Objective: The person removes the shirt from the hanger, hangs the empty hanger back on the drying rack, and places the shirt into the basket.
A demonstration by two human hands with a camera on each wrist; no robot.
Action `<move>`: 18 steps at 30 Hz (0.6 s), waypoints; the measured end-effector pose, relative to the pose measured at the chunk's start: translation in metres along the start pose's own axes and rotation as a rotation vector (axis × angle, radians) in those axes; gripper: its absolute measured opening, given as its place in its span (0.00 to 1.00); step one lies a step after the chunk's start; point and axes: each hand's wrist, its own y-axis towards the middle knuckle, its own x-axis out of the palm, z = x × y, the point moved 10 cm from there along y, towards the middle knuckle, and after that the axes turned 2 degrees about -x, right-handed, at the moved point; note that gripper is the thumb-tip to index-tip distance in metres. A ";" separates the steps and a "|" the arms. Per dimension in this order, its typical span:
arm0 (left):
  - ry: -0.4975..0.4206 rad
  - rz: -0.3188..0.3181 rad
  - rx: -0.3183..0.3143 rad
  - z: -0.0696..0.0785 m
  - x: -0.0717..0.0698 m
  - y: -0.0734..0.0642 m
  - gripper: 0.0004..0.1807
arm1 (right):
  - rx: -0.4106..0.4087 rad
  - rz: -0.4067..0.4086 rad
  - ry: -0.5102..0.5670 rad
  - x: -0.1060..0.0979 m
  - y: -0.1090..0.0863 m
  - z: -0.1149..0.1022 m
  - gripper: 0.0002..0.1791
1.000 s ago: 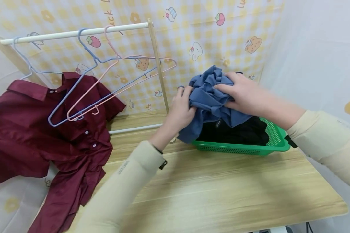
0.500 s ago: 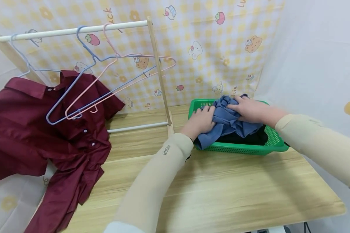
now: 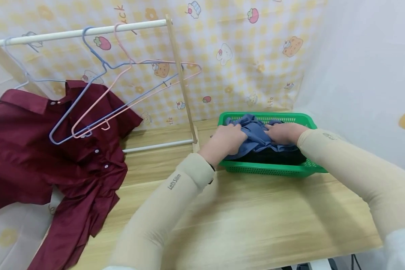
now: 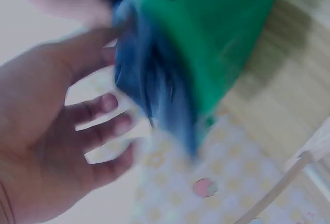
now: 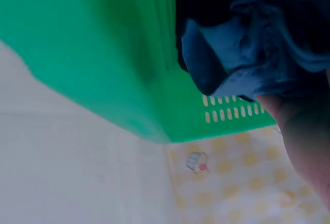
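In the head view, a crumpled blue garment (image 3: pixel 254 132) lies on top of black cloth (image 3: pixel 277 156) inside a green plastic basket (image 3: pixel 268 170). My left hand (image 3: pixel 227 141) is at the garment's left side. The left wrist view shows that hand (image 4: pixel 56 116) with its fingers spread and slightly bent, index finger and thumb close to a hanging fold of blue cloth (image 4: pixel 152 74). From the right, my right hand (image 3: pixel 284 133) rests on the garment with its fingers pointing left; its fingertips are partly hidden by cloth. Blue folds (image 5: pixel 252 54) also show in the right wrist view.
On the left stands a rack with a white rail (image 3: pixel 131 26). A blue hanger (image 3: pixel 104 63) and a pink hanger (image 3: pixel 131 62) hang from it, beside a maroon shirt (image 3: pixel 71 131) on another hanger. All this stands on a wooden table (image 3: pixel 256 217) before a patterned curtain.
Both hands have lowered the bunched blue garment from above the basket into it, onto the black cloth. The garment now sits lower and flatter. The view has shifted slightly.
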 end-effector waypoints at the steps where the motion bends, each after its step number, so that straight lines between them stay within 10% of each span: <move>1: 0.013 0.020 0.005 0.003 0.002 0.002 0.17 | -0.005 -0.004 -0.042 -0.001 0.001 -0.001 0.29; 4: -0.036 -0.016 0.016 0.011 0.018 0.011 0.14 | -0.013 -0.030 -0.171 0.000 0.002 -0.005 0.27; 11: -0.300 -0.477 0.010 0.023 0.063 0.016 0.24 | 0.028 -0.097 -0.250 0.012 0.001 -0.011 0.31; 18: -0.419 -0.534 0.055 0.026 0.070 0.017 0.26 | 0.064 -0.100 -0.142 0.013 -0.001 -0.007 0.34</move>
